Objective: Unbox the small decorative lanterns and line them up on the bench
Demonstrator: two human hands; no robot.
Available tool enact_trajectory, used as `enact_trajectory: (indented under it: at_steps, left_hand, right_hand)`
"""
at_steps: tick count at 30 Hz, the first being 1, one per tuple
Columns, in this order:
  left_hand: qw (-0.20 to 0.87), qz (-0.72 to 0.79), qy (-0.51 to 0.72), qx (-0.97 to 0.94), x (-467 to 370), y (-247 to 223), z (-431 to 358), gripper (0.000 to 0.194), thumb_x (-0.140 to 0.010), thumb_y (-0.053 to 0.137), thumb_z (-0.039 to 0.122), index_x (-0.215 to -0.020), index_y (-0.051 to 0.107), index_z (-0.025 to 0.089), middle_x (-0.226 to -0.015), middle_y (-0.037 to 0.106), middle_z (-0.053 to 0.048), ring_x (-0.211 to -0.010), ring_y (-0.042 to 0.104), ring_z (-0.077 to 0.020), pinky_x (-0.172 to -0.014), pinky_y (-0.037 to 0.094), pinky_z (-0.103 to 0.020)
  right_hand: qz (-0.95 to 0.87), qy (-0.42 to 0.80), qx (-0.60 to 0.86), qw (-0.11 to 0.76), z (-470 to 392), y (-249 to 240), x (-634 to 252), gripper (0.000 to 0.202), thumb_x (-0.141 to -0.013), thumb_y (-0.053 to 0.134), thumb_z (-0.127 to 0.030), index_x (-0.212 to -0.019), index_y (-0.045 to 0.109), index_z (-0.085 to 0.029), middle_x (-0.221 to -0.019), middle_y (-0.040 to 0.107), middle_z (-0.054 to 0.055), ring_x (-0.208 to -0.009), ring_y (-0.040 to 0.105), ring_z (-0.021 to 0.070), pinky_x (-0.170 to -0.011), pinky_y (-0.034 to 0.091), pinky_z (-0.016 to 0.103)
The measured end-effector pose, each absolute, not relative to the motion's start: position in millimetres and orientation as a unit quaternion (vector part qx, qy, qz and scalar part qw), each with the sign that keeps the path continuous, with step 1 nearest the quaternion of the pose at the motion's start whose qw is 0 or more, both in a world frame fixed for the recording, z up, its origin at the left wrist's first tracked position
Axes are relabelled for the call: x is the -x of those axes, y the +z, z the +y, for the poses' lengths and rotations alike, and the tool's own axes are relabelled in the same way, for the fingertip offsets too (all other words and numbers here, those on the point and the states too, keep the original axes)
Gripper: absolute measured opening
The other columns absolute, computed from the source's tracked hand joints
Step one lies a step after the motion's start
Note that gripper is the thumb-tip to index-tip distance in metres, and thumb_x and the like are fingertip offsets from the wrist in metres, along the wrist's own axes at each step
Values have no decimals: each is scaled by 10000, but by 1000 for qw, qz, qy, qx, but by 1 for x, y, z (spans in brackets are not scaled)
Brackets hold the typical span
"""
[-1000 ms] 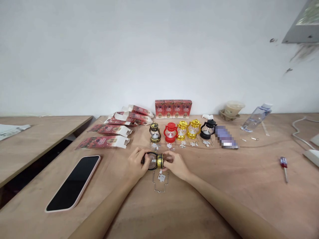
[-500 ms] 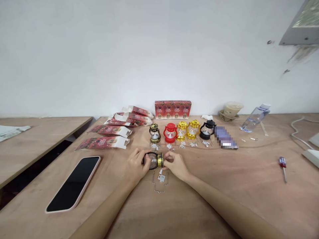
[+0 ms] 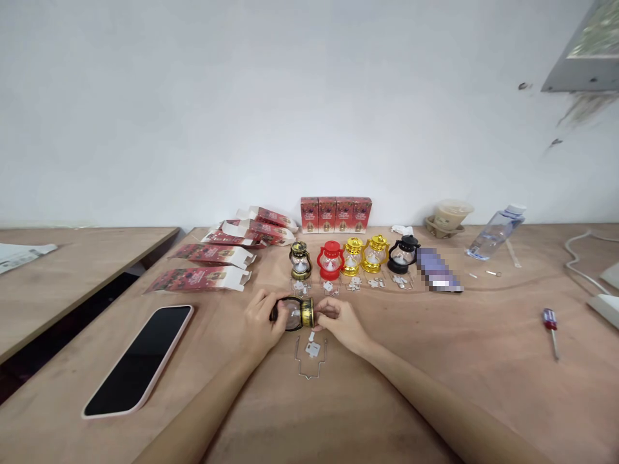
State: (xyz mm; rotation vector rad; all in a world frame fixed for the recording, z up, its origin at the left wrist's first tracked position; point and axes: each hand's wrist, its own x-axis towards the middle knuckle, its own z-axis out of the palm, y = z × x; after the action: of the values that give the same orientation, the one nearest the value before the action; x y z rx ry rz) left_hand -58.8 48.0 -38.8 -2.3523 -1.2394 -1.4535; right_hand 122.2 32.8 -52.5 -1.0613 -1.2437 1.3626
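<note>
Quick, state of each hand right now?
Left hand: closed, holding the sideways lantern.
Right hand: at the lantern's gold end; whether it grips cannot be told.

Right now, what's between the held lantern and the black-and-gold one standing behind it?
In the head view, small pale parts and wire lie between the held lantern and the standing black-and-gold lantern.

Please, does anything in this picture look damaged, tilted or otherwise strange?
At upper right, the wall looks damaged: a brownish scuffed patch below the grey box and two dark marks nearby, unlike its smooth remainder. The water bottle appears tilted, perhaps only through lens distortion. The left hand holds one black-and-gold lantern sideways.
</note>
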Motion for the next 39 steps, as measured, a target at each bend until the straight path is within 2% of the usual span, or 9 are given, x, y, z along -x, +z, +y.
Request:
enact_trajectory:
  at_steps: [7,11,15,22,25,28,33,39]
  left_hand:
    - [29,-405,-489,772,61,-37,49,225,-852,424,147,-886,647,156,-742,622,-34,-688,553,-139,-623,447,-248]
    - [22,-420,-490,764,60,-37,49,231,-849,426,166,-861,656,166,-736,625,-29,-701,567,-139,-637,461,-249]
    - [27,-417,-489,766,60,-37,49,243,-856,416,172,-857,658,166,-717,624,-26,-679,561,-132,-622,457,-243]
    - [6,-451,-492,744,61,-35,50,245,-849,414,191,-833,657,169,-726,623,-32,-696,574,-136,-627,451,-244]
    - [2,-467,-504,727,62,-33,52,233,-839,424,194,-814,654,164,-717,622,-29,-679,573,-132,-612,442,-236]
    - [-10,-472,-515,716,64,-32,54,228,-826,434,203,-800,658,164,-712,625,-28,-673,574,-135,-615,442,-238]
    - [-122,-482,-547,673,66,-35,60,201,-785,470,254,-759,652,173,-710,661,-16,-674,601,-147,-637,462,-253]
    - [-193,-471,-573,642,67,-36,65,268,-806,422,325,-732,616,157,-659,671,-20,-620,625,-148,-565,485,-235]
  right_hand:
    - [-530,553,429,479,34,-55,-125,287,-633,713,-424,-674,585,-170,-631,614,-13,-615,604,140,-620,524,281]
    - [-585,507,424,471,36,-57,-126,196,-725,642,-367,-726,603,-175,-751,635,7,-717,596,139,-704,484,273]
    - [-613,463,418,485,35,-55,-126,118,-745,597,-292,-701,590,-183,-911,611,29,-827,575,146,-751,460,272]
    - [-606,449,431,496,33,-53,-126,120,-746,596,-298,-699,577,-190,-903,594,33,-858,571,153,-749,472,270]
    - [-599,463,434,488,34,-55,-126,129,-732,598,-305,-692,571,-185,-866,593,31,-777,580,144,-701,482,268]
    - [-615,452,455,458,34,-55,-125,89,-694,598,-258,-669,556,-185,-733,584,2,-662,566,128,-638,468,260]
    - [-638,471,442,419,29,-49,-125,73,-678,619,-217,-681,554,-186,-644,592,-28,-570,556,102,-575,452,229]
    - [-651,530,380,388,24,-46,-127,95,-763,583,-268,-798,608,-183,-700,681,14,-626,626,126,-534,480,220]
